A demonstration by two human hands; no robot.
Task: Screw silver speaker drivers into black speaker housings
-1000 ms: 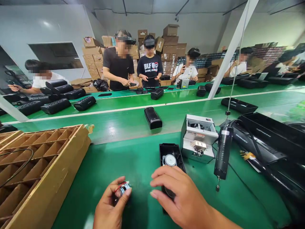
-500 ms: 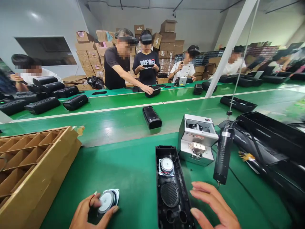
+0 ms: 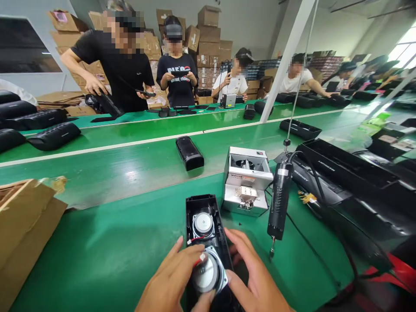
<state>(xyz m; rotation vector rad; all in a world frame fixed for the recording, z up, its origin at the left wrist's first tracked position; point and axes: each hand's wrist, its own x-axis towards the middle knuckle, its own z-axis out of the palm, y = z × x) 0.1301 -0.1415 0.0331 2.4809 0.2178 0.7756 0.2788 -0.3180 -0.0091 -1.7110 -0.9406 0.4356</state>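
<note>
A black speaker housing (image 3: 191, 206) lies lengthwise in front of me, its inside facing up. One round silver speaker driver (image 3: 203, 222) sits in its upper part, with a small red wire beside it. My left hand (image 3: 172, 277) holds a second speaker driver (image 3: 206, 273) over the lower part of the housing, covering the grille there. That driver has a square metal frame and a red wire with a white plug. My right hand (image 3: 251, 273) is closed around the housing's right edge, its thumb touching the driver's frame corner.
Right of the housing stands a grey screw feeder (image 3: 247, 182); an electric screwdriver (image 3: 279, 199) hangs beside it. A cardboard box (image 3: 29, 242) is at left. Another black housing (image 3: 190, 153) lies on the green belt (image 3: 136, 156). Black casings (image 3: 347, 169) crowd the right; co-workers sit and stand opposite.
My left hand has brought the second driver rightward over the housing's lower part. My right hand has closed in on the housing's edge. The view has shifted right.
</note>
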